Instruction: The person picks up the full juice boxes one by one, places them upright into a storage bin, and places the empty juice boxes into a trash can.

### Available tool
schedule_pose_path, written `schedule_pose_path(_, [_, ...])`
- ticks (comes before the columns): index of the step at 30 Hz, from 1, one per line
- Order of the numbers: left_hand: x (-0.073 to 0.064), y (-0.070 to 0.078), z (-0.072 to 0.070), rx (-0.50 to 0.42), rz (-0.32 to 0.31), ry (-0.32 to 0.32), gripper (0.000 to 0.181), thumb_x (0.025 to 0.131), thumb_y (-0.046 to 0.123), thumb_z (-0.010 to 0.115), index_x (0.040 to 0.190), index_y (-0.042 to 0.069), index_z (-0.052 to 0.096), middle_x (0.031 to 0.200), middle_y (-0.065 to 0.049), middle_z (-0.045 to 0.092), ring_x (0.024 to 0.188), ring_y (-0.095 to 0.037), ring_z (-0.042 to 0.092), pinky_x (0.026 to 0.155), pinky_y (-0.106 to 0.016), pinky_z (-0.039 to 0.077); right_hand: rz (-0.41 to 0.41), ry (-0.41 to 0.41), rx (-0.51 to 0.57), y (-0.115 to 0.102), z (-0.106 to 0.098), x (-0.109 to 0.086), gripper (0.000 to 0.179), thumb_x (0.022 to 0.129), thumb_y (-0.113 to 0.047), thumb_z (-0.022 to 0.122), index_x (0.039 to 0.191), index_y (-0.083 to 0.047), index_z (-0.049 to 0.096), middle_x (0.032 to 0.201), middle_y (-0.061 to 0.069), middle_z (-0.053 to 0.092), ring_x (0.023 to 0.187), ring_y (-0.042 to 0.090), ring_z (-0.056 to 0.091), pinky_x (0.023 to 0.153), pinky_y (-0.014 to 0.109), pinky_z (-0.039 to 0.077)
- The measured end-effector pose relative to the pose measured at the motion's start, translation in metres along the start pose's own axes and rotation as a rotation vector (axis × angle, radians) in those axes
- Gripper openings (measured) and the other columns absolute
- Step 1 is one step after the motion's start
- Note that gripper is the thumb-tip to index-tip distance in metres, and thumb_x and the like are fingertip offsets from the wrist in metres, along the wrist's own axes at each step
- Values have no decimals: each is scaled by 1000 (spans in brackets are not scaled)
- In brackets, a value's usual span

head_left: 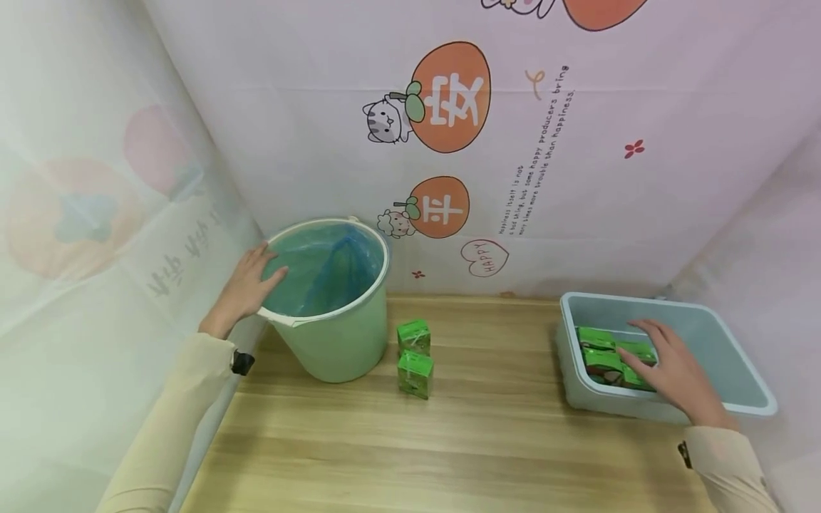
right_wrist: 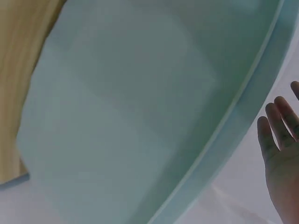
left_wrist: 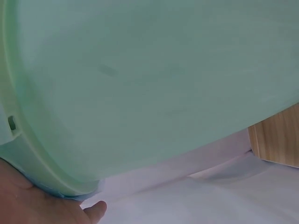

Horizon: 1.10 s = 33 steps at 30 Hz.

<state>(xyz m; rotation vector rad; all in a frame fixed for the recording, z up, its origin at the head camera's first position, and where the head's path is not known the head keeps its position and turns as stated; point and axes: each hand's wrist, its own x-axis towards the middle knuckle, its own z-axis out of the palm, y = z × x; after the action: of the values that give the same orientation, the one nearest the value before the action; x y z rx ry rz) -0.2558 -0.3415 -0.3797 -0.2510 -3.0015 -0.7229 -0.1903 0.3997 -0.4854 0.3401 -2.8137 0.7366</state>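
Note:
At the left, my left hand (head_left: 246, 288) lies at the near-left rim of a pale green bucket (head_left: 349, 342), its thumb and fingers spread. The left wrist view puts that hand (left_wrist: 42, 205) right against the bucket's rim (left_wrist: 51, 175). A crumpled blue plastic bag (head_left: 343, 267) lines the bucket. On the right, my right hand (head_left: 680, 370) hovers over a light blue bin (head_left: 712, 356), fingers extended and holding nothing. Several small green boxes (head_left: 596, 338) lie in the bin's left part, partly behind the hand. The right wrist view shows straight fingers beside the bin's rim (right_wrist: 224, 126).
Two more green boxes stand on the wooden table (head_left: 474, 427) right of the bucket, a front box (head_left: 415, 374) and a rear box (head_left: 413, 336). A white printed cloth (head_left: 551, 142) hangs behind the table and along both sides.

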Motion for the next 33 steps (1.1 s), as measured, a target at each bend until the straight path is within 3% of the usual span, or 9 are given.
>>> schedule_pose_path(6, [4,3,0,-3,-5,3,77,113,50,38,161,-10,30,174,-27,4,159,-50,1,124,-70,10,-20,-9,8,-28,6,18,69,99,-35,75,147,7,47,145,35,45,130,59,41,94,77,36])
schedule_pose_path(13, [6,5,-1,6,-9,3,76,113,49,38,161,-9,30,174,-26,4,159,-50,2,124,-69,10,-37,-23,60,-71,32,31,70,97,-36,78,145,6,50,142,32,50,130,55,46,98,74,39])
schedule_pose_path(20, [13,9,0,7,3,-3,77,113,50,38,161,-8,30,174,-27,5,159,-50,3,124,-69,10,-81,-31,90,-98,57,39,71,92,-33,83,144,5,53,138,27,55,129,51,50,102,71,42])
schedule_pose_path(29, [6,5,-3,13,-11,4,78,113,52,38,162,-8,30,174,-26,5,159,-49,3,124,-70,12,-262,3,188,-138,112,54,66,84,-14,88,138,6,57,126,24,62,112,43,63,92,60,55])
schedule_pose_path(33, [-1,1,-2,11,-17,-6,76,113,50,40,162,-8,30,174,-27,5,159,-50,3,123,-70,12,-260,-61,249,-168,138,54,67,85,-19,89,140,3,57,132,21,62,116,41,63,95,61,55])
